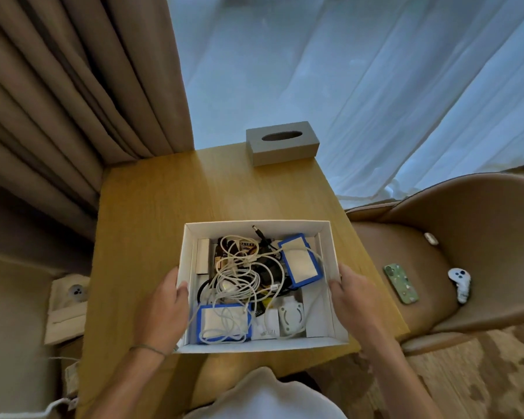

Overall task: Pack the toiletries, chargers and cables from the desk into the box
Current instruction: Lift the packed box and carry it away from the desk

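Box [330, 267]: lower centre on surface [152, 207], long axis left-right, tilted slightly clockwise | cables [239, 276] tangled inside | my left hand [161, 309] and right hand [354, 297] grasp its side walls.

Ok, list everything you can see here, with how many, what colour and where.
box: 1, white, on the desk
blue-edged chargers: 2, blue and white, in the box
cables: tangled, white and black, in the box
desk: 1, wooden
tissue box: 1, grey, far desk edge
chair: 1, tan, right of the desk
phone: 1, green, on the chair seat
left hand: grips the box's left wall
right hand: grips the box's right wall
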The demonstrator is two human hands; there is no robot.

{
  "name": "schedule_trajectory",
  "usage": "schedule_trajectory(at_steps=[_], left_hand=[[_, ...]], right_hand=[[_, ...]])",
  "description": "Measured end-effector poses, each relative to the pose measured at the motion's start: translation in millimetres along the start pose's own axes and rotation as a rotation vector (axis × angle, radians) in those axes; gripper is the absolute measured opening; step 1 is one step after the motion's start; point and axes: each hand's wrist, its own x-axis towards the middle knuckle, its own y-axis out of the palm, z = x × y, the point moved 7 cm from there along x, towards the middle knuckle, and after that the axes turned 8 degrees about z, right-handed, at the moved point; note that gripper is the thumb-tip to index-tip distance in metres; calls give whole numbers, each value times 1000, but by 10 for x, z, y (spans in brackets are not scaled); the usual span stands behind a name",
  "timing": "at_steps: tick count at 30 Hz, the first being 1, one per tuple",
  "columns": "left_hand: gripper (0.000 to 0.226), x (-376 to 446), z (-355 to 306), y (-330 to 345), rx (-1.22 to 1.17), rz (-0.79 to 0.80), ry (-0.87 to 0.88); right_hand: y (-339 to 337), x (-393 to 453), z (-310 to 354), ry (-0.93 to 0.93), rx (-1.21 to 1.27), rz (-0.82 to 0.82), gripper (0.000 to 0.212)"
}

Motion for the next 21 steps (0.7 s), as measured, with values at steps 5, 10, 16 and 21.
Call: schedule_trajectory(at_steps=[5,10,16,21], left_hand=[[12,93,-258,-98,101,46,187],[19,25,-526,76,151,164,347],[15,-295,-931,470,246,327,508],[17,-837,-1295,939,307,496,659]], right_hand=[[-174,-464,-50,139,-34,-114,13],[-193,-1162,-272,347,66,-182,20],[-75,-2156,-676,542,235,-279,19],[98,-3120,-1073,736,283,-424,16]])
